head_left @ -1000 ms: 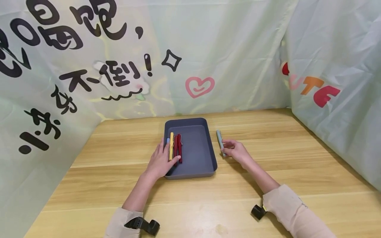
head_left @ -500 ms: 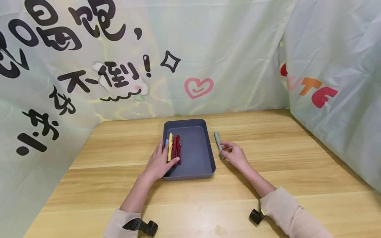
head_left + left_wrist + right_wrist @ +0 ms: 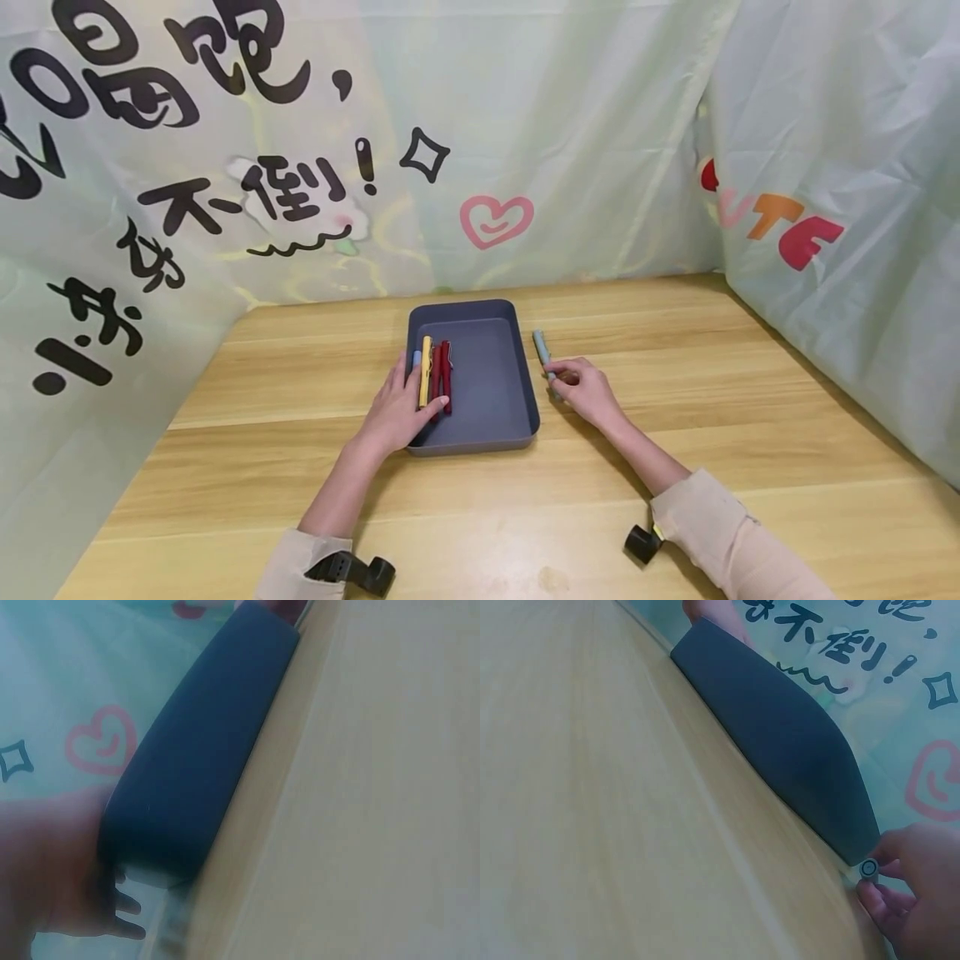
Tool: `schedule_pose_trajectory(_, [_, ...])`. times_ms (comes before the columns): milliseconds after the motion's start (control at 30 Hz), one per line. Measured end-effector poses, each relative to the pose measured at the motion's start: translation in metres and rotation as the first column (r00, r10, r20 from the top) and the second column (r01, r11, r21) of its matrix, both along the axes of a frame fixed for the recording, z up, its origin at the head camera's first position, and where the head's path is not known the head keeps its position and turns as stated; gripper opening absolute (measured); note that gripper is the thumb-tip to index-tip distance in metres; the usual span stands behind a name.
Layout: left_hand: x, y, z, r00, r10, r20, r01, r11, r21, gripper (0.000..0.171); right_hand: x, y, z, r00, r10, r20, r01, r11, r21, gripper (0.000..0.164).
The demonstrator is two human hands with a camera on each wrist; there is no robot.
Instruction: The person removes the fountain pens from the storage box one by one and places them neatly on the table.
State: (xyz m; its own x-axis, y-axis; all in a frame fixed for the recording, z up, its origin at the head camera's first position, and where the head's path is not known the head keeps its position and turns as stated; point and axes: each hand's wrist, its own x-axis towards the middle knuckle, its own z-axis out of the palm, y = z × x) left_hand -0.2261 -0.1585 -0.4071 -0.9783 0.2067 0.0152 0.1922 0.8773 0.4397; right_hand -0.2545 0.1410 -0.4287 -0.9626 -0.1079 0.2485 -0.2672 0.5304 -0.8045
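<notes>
In the head view a dark grey tray (image 3: pixel 491 367) stands on the wooden table. Along its left side lie a yellow pen (image 3: pixel 425 371), two dark red pens (image 3: pixel 447 377) and a blue pen (image 3: pixel 416 357), partly covered by my left hand (image 3: pixel 392 414). That hand rests over the tray's left wall, fingers stretched forward and thumb reaching across the pens' lower ends. To the right of the tray, my right hand (image 3: pixel 588 393) pinches a light blue-green pen (image 3: pixel 540 343) near its lower end between thumb and fingers. The right wrist view shows this pen (image 3: pixel 868 868) end-on, close to the tray's outer wall.
Bare wooden tabletop (image 3: pixel 480 517) extends in front of the tray and to both sides. A printed pale green curtain (image 3: pixel 600 167) hangs along the back and sides. Small black wrist cameras (image 3: pixel 642 544) stick out from both sleeves.
My right hand and the blue-green pen have shifted slightly left, closer to the tray. My left hand keeps its place on the tray. The head view has drifted a little.
</notes>
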Motion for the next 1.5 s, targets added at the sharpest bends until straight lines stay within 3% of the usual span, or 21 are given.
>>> schedule_pose_trajectory(167, [-0.0003, 0.0010, -0.0002, 1.000, -0.001, 0.006, 0.001, 1.000, -0.003, 0.081, -0.0003, 0.0006, -0.0012, 1.000, 0.012, 0.024, -0.012, 1.000, -0.006, 0.022])
schedule_pose_trajectory(900, [-0.0012, 0.0001, -0.0021, 1.000, -0.002, 0.005, 0.002, 1.000, -0.007, 0.081, -0.0031, 0.0010, -0.0041, 1.000, 0.020, -0.016, -0.019, 0.998, 0.065, 0.021])
schedule_pose_trajectory(1500, [0.0001, 0.0017, 0.0007, 1.000, 0.002, 0.003, -0.002, 1.000, 0.001, 0.079, -0.0018, 0.0005, 0.0001, 1.000, -0.022, 0.007, 0.023, 0.999, -0.046, 0.020])
